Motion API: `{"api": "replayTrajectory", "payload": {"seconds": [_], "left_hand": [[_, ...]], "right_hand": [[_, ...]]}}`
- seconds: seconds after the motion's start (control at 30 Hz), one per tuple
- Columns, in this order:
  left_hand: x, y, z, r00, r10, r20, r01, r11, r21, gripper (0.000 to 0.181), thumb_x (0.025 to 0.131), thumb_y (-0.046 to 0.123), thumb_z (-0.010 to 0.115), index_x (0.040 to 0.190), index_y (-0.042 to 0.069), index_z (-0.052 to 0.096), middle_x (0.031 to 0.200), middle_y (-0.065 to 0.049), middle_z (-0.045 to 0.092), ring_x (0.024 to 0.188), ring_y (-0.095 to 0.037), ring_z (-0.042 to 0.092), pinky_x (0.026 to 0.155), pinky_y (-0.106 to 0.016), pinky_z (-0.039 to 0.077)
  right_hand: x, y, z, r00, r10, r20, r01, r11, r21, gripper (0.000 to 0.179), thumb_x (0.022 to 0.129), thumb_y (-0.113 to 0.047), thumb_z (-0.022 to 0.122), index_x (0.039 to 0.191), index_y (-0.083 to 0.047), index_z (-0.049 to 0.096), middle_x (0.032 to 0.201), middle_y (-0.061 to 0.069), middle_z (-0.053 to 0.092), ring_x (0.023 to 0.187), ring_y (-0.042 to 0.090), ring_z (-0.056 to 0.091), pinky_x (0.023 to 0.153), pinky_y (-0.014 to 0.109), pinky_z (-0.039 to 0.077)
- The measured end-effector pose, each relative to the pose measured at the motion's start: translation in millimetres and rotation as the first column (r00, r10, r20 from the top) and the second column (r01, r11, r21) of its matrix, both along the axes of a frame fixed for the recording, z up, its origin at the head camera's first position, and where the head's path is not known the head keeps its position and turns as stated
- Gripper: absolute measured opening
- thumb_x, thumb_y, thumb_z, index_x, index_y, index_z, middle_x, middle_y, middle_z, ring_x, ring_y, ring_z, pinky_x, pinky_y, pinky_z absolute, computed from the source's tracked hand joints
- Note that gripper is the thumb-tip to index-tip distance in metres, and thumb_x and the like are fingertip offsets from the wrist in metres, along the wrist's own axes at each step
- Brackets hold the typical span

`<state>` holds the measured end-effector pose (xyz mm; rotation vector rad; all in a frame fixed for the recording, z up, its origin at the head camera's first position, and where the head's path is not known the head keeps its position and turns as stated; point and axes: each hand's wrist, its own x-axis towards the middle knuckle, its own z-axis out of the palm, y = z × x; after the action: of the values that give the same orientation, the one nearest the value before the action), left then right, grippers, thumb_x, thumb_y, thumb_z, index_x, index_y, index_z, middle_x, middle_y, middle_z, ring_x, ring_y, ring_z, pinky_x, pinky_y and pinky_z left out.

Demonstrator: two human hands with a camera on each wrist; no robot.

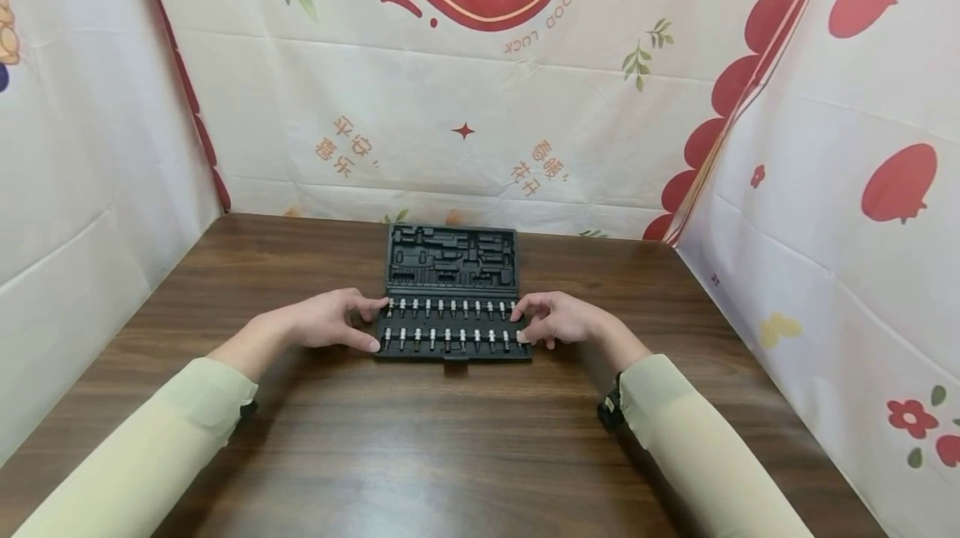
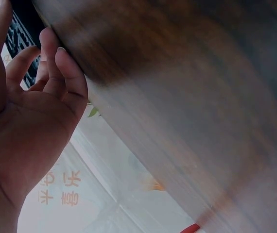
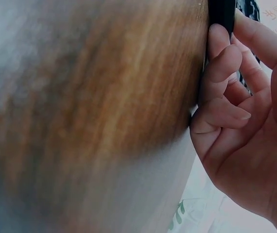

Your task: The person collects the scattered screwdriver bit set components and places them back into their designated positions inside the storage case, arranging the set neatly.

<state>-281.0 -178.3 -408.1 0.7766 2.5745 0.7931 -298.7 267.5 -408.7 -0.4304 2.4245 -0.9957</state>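
A black tool case [image 1: 453, 291] lies unfolded on the table, its lid [image 1: 420, 256] with moulded recesses turned toward the back wall. Two rows of silver bit sockets [image 1: 447, 338] stand in its near half. My left hand [image 1: 330, 320] grips the left end of the case, thumb at the near corner and index finger by the upper row. At the other end, my right hand [image 1: 558, 320] holds the right edge, thumb and index finger on top. In the right wrist view, the other fingers [image 3: 216, 116] curl beside the case's side. The left wrist view shows curled fingers [image 2: 70, 73] along the edge.
The brown wooden table [image 1: 450, 455] stretches around the case on every side. Printed white cloth [image 1: 465, 88] hangs behind it, with more cloth [image 1: 840, 213] along the right and left sides. A dark band [image 1: 611, 405] circles the right wrist.
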Motion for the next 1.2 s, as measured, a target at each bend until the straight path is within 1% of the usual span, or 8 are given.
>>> {"api": "replayTrajectory", "payload": {"seconds": [0.47,0.67,0.8,0.87,0.93,1.03,1.1,1.2], "left_hand": [[-1.5,0.9,0.7,1.0,0.01,0.001,-0.01,1.0,0.008,0.089,0.094,0.044,0.089,0.166,0.009,0.049,0.13,-0.016,0.062,0.1,-0.019,0.06,0.092,-0.037,0.049],[-2.4,2.7,-2.9,1.0,0.022,0.01,-0.022,1.0,-0.004,0.088,0.096,0.045,0.087,0.167,0.012,0.048,0.132,-0.014,0.063,0.109,-0.022,0.06,0.096,-0.039,0.048],[-2.4,3.3,-1.9,1.0,0.015,0.003,-0.015,1.0,-0.013,0.087,0.096,0.045,0.086,0.167,0.012,0.048,0.132,-0.013,0.064,0.111,-0.023,0.059,0.097,-0.041,0.047],[-2.2,2.7,-1.0,1.0,0.012,-0.005,-0.012,1.0,-0.012,0.088,0.096,0.045,0.087,0.167,0.011,0.048,0.131,-0.013,0.064,0.109,-0.022,0.06,0.096,-0.04,0.048],[-2.0,2.4,0.0,1.0,0.013,-0.009,-0.013,1.0,-0.015,0.088,0.095,0.045,0.087,0.166,0.011,0.049,0.13,-0.014,0.064,0.108,-0.022,0.06,0.096,-0.04,0.048],[-1.3,2.7,2.1,1.0,0.016,-0.009,-0.016,1.0,-0.021,0.087,0.095,0.045,0.087,0.166,0.012,0.049,0.131,-0.013,0.064,0.113,-0.024,0.06,0.099,-0.042,0.048],[-1.0,2.6,3.0,1.0,0.019,-0.01,-0.019,0.999,-0.026,0.087,0.095,0.046,0.087,0.166,0.012,0.05,0.131,-0.013,0.064,0.113,-0.024,0.059,0.099,-0.043,0.047],[-0.7,2.1,2.2,1.0,0.02,-0.009,-0.02,1.0,-0.024,0.087,0.095,0.046,0.087,0.166,0.012,0.05,0.13,-0.014,0.064,0.109,-0.023,0.059,0.096,-0.041,0.048]], "right_hand": [[0.1,1.1,-1.3,1.0,0.005,-0.008,-0.004,1.0,0.02,0.032,0.102,-0.025,0.08,0.131,-0.017,0.071,0.096,0.005,0.074,0.069,0.02,0.061,0.067,0.034,0.053],[-2.7,8.7,9.9,0.999,0.037,-0.018,-0.036,0.999,0.032,0.033,0.103,-0.034,0.078,0.133,-0.021,0.074,0.103,0.007,0.074,0.076,0.021,0.066,0.069,0.035,0.052],[-13.3,14.5,24.1,0.992,-0.053,-0.117,0.05,0.998,-0.035,0.036,0.106,-0.038,0.074,0.135,-0.016,0.075,0.113,0.013,0.074,0.083,0.023,0.066,0.071,0.036,0.053],[-19.3,13.5,30.3,0.977,-0.141,-0.162,0.129,0.988,-0.08,0.04,0.109,-0.042,0.069,0.138,-0.014,0.073,0.118,0.017,0.072,0.088,0.029,0.065,0.073,0.039,0.053],[-26.4,11.3,33.3,0.957,-0.218,-0.193,0.198,0.973,-0.117,0.05,0.112,-0.048,0.062,0.143,-0.01,0.068,0.129,0.021,0.068,0.1,0.034,0.065,0.08,0.042,0.055],[-35.4,5.8,34.4,0.933,-0.316,-0.173,0.285,0.941,-0.184,0.063,0.115,-0.057,0.05,0.155,-0.008,0.058,0.151,0.024,0.059,0.127,0.041,0.063,0.101,0.051,0.057],[-41.4,1.4,32.5,0.926,-0.352,-0.137,0.314,0.919,-0.238,0.072,0.116,-0.06,0.043,0.164,-0.007,0.048,0.165,0.024,0.048,0.145,0.041,0.054,0.116,0.055,0.05],[-48.3,-6.5,28.8,0.926,-0.373,-0.063,0.339,0.892,-0.3,0.083,0.115,-0.067,0.033,0.174,-0.008,0.029,0.177,0.023,0.033,0.161,0.042,0.039,0.128,0.058,0.037]]}}
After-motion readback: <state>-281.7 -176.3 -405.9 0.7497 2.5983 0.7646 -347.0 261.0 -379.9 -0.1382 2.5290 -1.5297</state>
